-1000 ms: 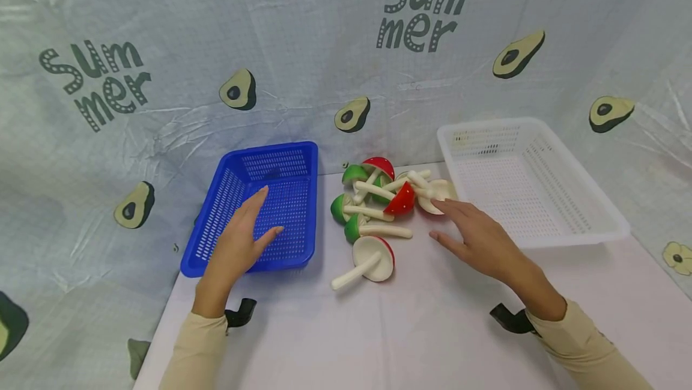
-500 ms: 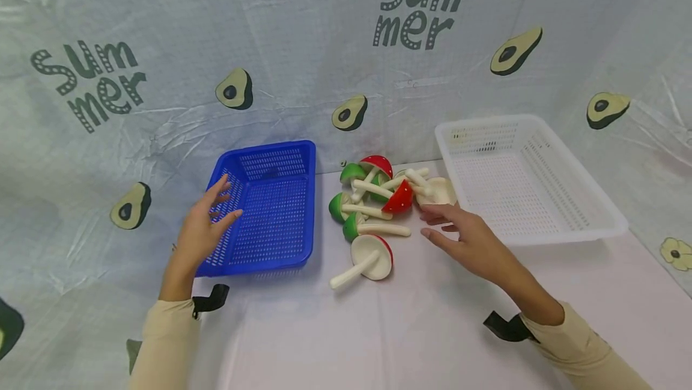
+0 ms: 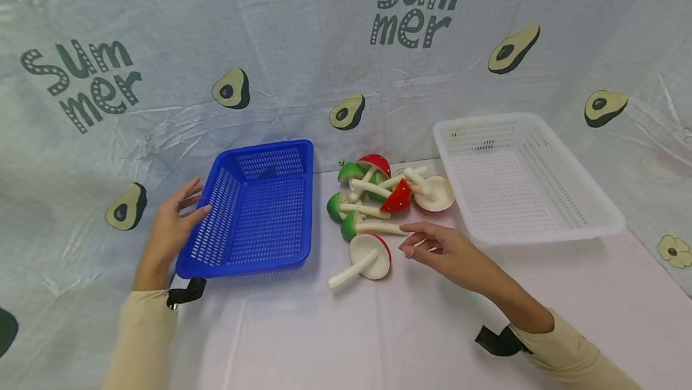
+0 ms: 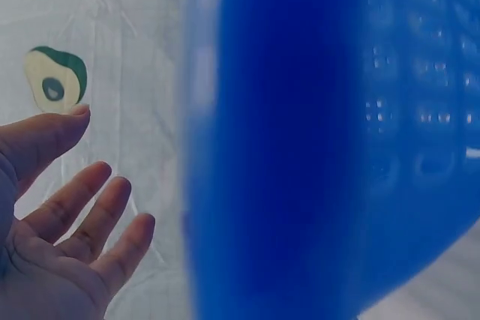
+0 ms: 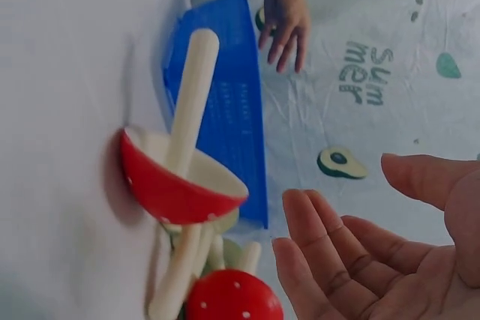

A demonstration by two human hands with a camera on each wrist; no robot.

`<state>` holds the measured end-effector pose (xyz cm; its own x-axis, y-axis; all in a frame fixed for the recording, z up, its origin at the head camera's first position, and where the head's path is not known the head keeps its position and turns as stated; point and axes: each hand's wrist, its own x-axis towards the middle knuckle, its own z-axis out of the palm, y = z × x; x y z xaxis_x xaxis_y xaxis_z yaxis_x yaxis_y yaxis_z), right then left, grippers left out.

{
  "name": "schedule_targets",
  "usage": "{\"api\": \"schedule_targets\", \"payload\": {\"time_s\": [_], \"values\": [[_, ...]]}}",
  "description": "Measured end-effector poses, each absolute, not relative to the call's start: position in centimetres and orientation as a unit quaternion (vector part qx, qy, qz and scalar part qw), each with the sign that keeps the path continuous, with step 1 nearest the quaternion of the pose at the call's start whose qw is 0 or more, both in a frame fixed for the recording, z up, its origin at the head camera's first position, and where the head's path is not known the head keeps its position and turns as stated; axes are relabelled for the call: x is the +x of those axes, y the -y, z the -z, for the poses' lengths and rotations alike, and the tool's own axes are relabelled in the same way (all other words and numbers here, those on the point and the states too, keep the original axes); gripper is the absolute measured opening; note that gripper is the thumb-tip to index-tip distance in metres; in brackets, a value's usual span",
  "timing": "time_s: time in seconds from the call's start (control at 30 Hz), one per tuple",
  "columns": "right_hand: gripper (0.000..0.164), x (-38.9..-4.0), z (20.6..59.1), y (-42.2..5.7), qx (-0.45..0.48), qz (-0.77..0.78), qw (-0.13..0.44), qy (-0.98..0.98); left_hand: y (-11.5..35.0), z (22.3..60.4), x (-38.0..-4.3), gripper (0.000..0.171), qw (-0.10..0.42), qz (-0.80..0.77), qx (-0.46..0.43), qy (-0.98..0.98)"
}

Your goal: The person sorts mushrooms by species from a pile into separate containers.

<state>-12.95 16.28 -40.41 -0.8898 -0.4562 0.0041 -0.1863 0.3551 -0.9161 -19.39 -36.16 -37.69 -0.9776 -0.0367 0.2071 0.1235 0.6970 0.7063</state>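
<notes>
My left hand (image 3: 172, 222) is at the left rim of the blue basket (image 3: 307, 222), its fingers apart and holding nothing. In the left wrist view the basket wall fills the right side, with the hand (image 4: 82, 222) beside it. My right hand (image 3: 446, 252) hovers over the table just right of the nearest red toy mushroom (image 3: 373, 256), thumb and fingers parted around nothing. That mushroom lies cap underside up, stem pointing front-left. Behind it a green-capped mushroom (image 3: 351, 226) lies on its side. Several more red and green mushrooms are heaped farther back, with a pale one (image 3: 437, 195) at the right.
A white basket (image 3: 546, 237) stands to the right of the heap. Behind the table hangs a pale cloth (image 3: 292, 47) printed with avocados and lettering. The white table (image 3: 324, 342) runs toward the front between both forearms.
My left hand has moved left from above the blue basket to its outer rim. The right hand has come leftward and nearer, away from the pale mushroom toward the nearest red one.
</notes>
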Motion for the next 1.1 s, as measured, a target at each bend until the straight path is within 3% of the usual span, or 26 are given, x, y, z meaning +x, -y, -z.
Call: {"api": "schedule_targets", "payload": {"time_s": [0.47,0.83,1.1], "values": [[0.051,-11.9,41.8,-13.8,-0.197,0.606,0.266,-0.724,38.7,39.0,-19.6,0.059,0.053,0.351,0.048,0.934],[0.057,-11.6,43.6,-12.1,-0.212,0.597,0.315,-0.706,39.4,39.9,-19.2,0.052,-0.001,0.373,0.097,0.923],[0.066,-11.6,44.2,-10.9,-0.208,0.599,0.340,-0.694,39.5,40.0,-19.0,0.050,-0.008,0.376,0.102,0.921]]}}
